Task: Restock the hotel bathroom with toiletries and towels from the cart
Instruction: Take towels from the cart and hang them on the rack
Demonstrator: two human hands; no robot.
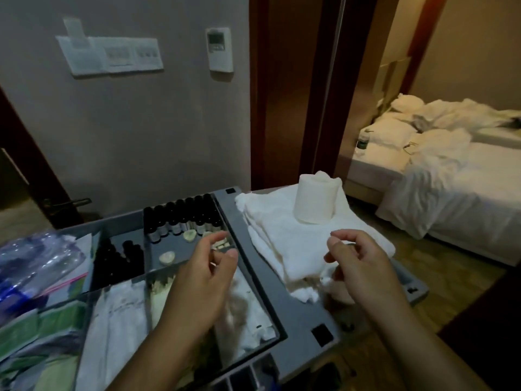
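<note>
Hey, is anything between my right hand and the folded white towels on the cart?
Nothing visible lies between the right hand and the towels just beneath it. A toilet roll stands on the stack's far end.

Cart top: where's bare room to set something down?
The bare grey ledge at the near corner, between the divided tray and the folded towels. Also the tray floor between the tall bottles and the round soap. Crowded: the near compartments full of packets, and the towels carry a paper roll.

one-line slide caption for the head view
Left hand over the toiletry tray, right hand over folded towels topped with a toilet roll, on the cart.
</note>
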